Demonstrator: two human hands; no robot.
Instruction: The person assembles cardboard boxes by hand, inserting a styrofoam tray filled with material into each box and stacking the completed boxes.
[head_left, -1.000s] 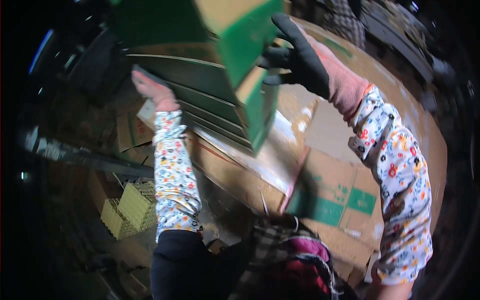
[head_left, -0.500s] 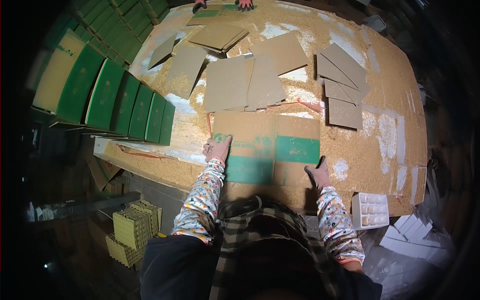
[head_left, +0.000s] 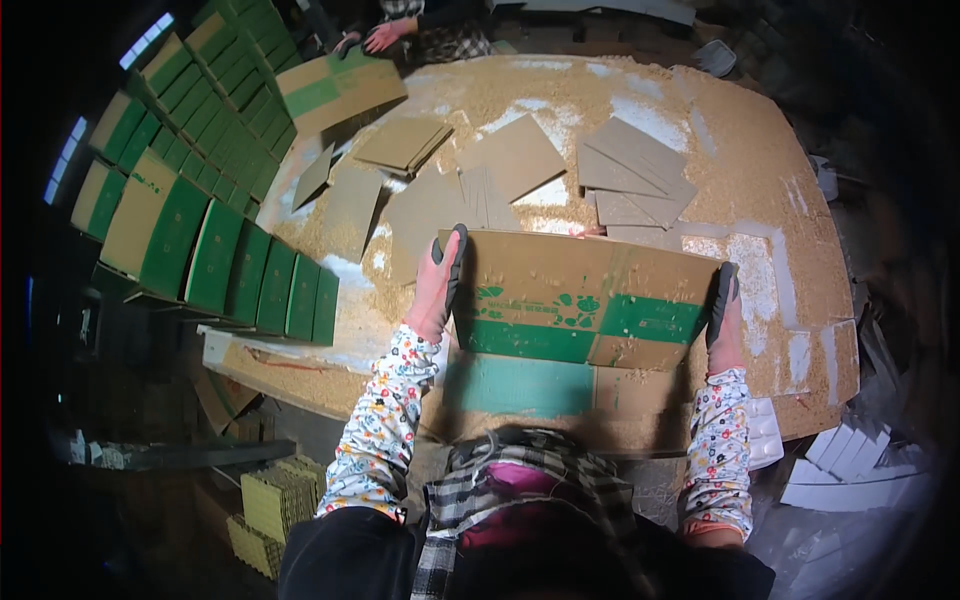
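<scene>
A brown carton sheet with a green band and green print is raised on edge in front of me, its face tilted toward me. My left hand, in a pink glove with dark fingertips, grips its upper left side. Closed on the opposite side is my right hand, gloved alike; its fingers partly go behind the sheet. Below the raised sheet, another cardboard piece with a green band lies flat on the table near my body.
Several plain cardboard pieces lie across the sawdust-strewn table. Green cartons stand in rows at left. Across the table, another person's gloved hand touches a green-banded carton. Yellow trays are stacked at lower left.
The carton sheet that lay under my hands is now tilted up, gripped at both sides. Both my hands have risen. The other person's carton is lifted at the far left.
</scene>
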